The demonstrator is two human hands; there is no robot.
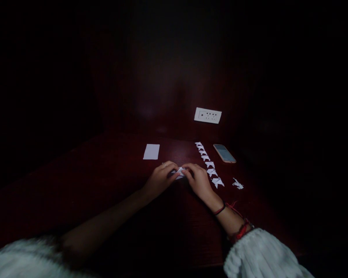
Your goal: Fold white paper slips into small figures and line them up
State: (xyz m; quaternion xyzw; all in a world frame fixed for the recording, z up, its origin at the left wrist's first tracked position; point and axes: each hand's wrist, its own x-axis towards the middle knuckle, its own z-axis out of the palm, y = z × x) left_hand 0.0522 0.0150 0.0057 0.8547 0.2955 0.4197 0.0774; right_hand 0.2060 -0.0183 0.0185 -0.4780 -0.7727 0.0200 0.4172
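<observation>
Between both hands, low over the dark red table (110, 166), is a small folded piece of white paper (179, 173). My left hand (162, 177) pinches its left side, a ring on one finger. From the right, my right hand (198, 179) grips the other side with thumb and fingers; bracelets circle that wrist. The fingers cover part of the folds. Just beyond my right hand runs a slanting row of several folded white paper figures (210, 164). A flat stack or sheet of white paper (151, 151) lies behind my left hand.
A phone (224, 153) lies face up right of the row. Crumpled white scraps (237, 183) sit nearer on the right. A white socket plate (208, 115) is on the upright panel behind the table. The surroundings are very dark.
</observation>
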